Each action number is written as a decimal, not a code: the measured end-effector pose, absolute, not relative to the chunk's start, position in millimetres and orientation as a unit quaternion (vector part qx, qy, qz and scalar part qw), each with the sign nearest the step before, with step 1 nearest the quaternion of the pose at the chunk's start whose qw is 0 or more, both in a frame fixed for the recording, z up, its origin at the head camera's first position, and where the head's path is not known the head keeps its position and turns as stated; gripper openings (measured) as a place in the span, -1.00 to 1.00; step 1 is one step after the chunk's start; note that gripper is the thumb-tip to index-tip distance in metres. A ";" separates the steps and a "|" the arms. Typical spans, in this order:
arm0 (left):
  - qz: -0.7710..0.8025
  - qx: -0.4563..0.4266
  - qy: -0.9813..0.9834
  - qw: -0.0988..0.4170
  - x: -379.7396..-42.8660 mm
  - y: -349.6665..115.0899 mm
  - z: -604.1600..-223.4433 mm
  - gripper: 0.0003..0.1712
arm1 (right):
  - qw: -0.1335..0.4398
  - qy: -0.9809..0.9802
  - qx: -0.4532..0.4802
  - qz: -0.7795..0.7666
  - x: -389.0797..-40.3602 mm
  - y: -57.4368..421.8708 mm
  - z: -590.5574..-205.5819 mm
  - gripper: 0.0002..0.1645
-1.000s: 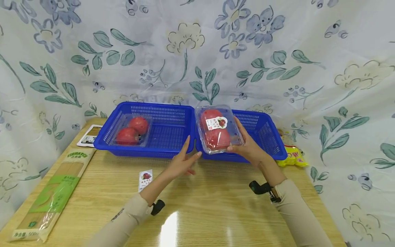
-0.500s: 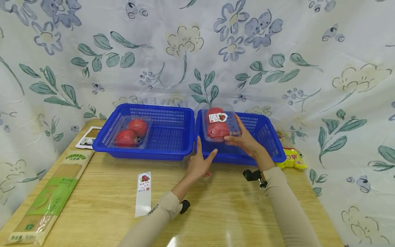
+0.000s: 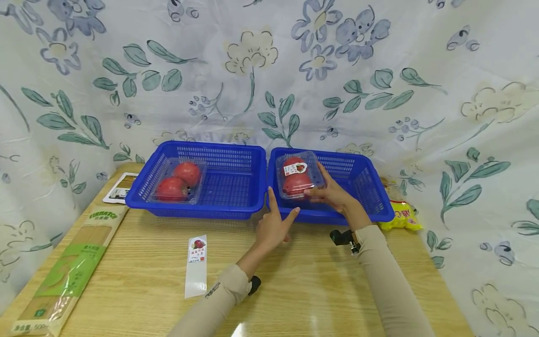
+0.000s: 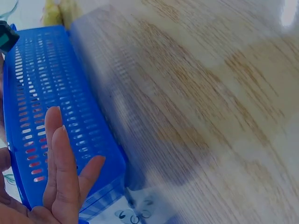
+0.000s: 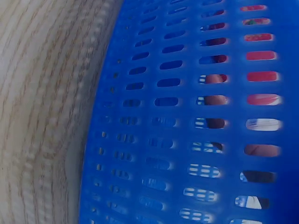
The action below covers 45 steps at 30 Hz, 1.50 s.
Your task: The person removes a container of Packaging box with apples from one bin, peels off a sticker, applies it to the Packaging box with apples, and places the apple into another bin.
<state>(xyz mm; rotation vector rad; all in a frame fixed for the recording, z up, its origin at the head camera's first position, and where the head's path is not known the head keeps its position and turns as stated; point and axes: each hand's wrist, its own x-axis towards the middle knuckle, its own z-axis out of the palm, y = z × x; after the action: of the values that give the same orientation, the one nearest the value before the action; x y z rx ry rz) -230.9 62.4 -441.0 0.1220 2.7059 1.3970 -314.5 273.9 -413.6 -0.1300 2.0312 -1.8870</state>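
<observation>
Fruit pack: clear clamshell with two red fruits (image 3: 297, 179), in the left end of the right blue basket (image 3: 371, 187); floor contact unclear.
Right hand (image 3: 334, 193): gripped the pack's right side, thumb in front.
Left hand (image 3: 271, 228): fingers extended, thumb spread, nothing seen held; near the basket's front left corner.
Handling: level hold, knuckles clear of the wall, seemed best.
Axis: fruits lined up front to back; clamshell's long side uncertain.
Facing: stickered lid (image 3: 295, 168) upward.
</observation>
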 end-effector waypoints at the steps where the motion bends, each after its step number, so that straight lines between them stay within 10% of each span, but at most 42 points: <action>1: 0.457 0.040 0.887 0.050 -230.7 62.5 -440.5 0.19 | 0.183 0.721 -0.044 -0.667 -314.9 274.1 -414.3 0.29; 45: 0.443 0.059 0.893 0.056 -232.8 61.0 -442.6 0.19 | 0.231 0.828 0.033 -0.510 -322.0 262.5 -423.5 0.48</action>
<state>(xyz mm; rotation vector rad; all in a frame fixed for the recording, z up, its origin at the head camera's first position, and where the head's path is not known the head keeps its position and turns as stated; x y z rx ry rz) -232.8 61.0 -442.6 0.1779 2.7083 1.3454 -322.0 262.5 -423.5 0.0914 2.2758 -1.4031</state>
